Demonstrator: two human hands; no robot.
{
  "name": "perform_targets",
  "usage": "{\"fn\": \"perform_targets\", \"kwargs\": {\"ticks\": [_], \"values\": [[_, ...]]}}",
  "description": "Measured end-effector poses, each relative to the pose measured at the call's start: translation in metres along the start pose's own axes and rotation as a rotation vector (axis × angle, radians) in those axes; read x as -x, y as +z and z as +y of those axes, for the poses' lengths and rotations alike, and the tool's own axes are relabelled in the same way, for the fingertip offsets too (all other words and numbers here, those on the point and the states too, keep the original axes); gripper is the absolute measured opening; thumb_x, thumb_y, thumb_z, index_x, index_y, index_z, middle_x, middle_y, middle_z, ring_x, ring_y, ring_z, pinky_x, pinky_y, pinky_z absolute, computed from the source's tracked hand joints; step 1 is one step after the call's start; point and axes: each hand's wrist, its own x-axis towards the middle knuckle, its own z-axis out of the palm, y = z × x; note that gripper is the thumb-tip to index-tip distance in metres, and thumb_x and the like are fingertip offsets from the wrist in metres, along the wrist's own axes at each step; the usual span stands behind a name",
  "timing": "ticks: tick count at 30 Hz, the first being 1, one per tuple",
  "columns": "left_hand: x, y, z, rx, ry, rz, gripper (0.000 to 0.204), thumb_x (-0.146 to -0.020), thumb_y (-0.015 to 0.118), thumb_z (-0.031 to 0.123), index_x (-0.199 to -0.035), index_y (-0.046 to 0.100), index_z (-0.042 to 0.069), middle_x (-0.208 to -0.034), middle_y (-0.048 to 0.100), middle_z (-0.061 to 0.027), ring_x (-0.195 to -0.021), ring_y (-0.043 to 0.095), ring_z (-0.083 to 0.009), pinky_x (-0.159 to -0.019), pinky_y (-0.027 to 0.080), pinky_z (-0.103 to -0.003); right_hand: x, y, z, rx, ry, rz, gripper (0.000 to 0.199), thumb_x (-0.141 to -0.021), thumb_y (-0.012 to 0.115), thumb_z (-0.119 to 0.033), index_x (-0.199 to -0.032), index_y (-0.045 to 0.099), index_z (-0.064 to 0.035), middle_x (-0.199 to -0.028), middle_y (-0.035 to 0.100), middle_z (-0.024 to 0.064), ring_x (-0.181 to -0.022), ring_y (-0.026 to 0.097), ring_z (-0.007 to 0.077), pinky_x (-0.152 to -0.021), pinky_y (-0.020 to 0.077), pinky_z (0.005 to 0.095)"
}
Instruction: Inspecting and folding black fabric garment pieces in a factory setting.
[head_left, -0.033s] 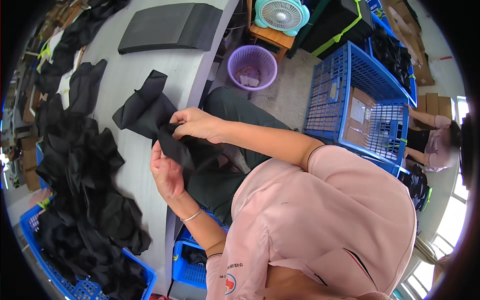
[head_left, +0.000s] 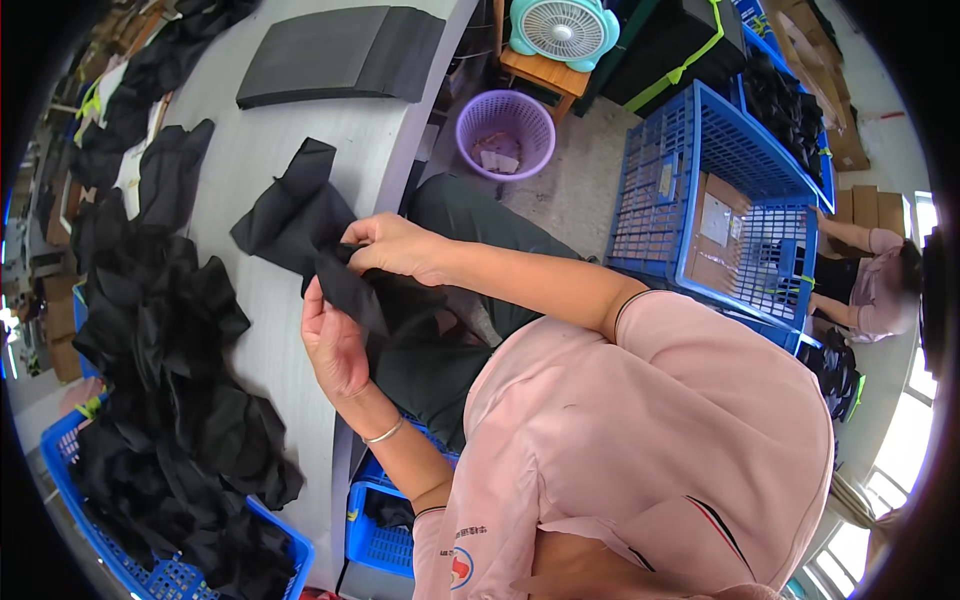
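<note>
A piece of black fabric (head_left: 295,215) is held between my two hands at the table's near edge. My right hand (head_left: 390,248) pinches its folded middle, the thumb and fingers closed on the cloth. Lower down, my left hand (head_left: 335,345), with a bangle on its wrist, grips the lower edge between thumb and fingertips. One end of the fabric fans out over the light grey table (head_left: 270,330); the other hangs towards my lap. Part of the held fold is hidden by my fingers.
A long heap of black fabric pieces (head_left: 170,330) covers the table's left side, running into a blue basket (head_left: 300,550). A stack of flat black panels (head_left: 340,55) lies farther up. Rightward are a purple basket (head_left: 547,140), a teal fan (head_left: 563,30), a blue crate (head_left: 650,190) and another person (head_left: 885,275).
The spread end of the black fabric has shifted slightly to the right. Both hands keep their hold in nearly the same place.
</note>
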Motion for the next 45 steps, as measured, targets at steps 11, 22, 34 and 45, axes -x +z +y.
{"fn": "perform_targets", "kwargs": {"ticks": [11,22,34,45], "values": [[-0.005,0.009,0.009,0.181,-0.002,-0.183,0.059,-0.089,0.072,0.02,-0.138,0.044,0.001,-0.117,0.063,-0.0042,-0.085,0.061,-0.0058,-0.06,0.042,-0.015,0.007,-0.023,-0.007,-0.584,0.045,-0.285,0.028,-0.095,0.064,-0.023,-0.114,0.064,-0.0036,-0.109,0.067,0.0045,-0.1,0.064,0.0147,-0.093,0.0488,0.0319],[-0.01,-0.003,0.008,0.178,-0.017,-0.183,0.03,-0.09,0.07,0.015,-0.117,0.061,0.005,-0.094,0.066,0.0003,-0.068,0.057,-0.0062,-0.053,0.044,-0.021,0.005,-0.003,-0.027,-0.437,0.008,-0.327,0.031,-0.089,0.069,-0.01,-0.119,0.062,-0.0028,-0.109,0.068,0.0041,-0.1,0.064,0.0115,-0.092,0.0512,0.0271],[-0.016,0.009,0.009,-0.006,0.108,0.01,0.025,-0.076,0.074,-0.006,-0.089,0.059,0.009,-0.082,0.059,0.0041,-0.071,0.055,-0.0045,-0.065,0.044,-0.02,0.004,0.001,-0.038,0.223,-0.323,-0.125,0.024,-0.086,0.066,0.0,-0.11,0.062,-0.0026,-0.1,0.065,0.003,-0.087,0.062,0.0116,-0.079,0.0503,0.026],[-0.01,0.012,-0.003,-0.2,0.449,0.587,0.021,-0.091,0.068,0.007,-0.104,0.052,0.005,-0.073,0.056,0.0021,-0.056,0.045,-0.0013,-0.049,0.034,-0.017,0.009,0.014,-0.01,0.823,-0.68,0.362,0.031,-0.089,0.07,-0.023,-0.103,0.06,0.003,-0.088,0.065,0.0219,-0.077,0.066,0.0352,-0.069,0.0511,0.0378]]}}
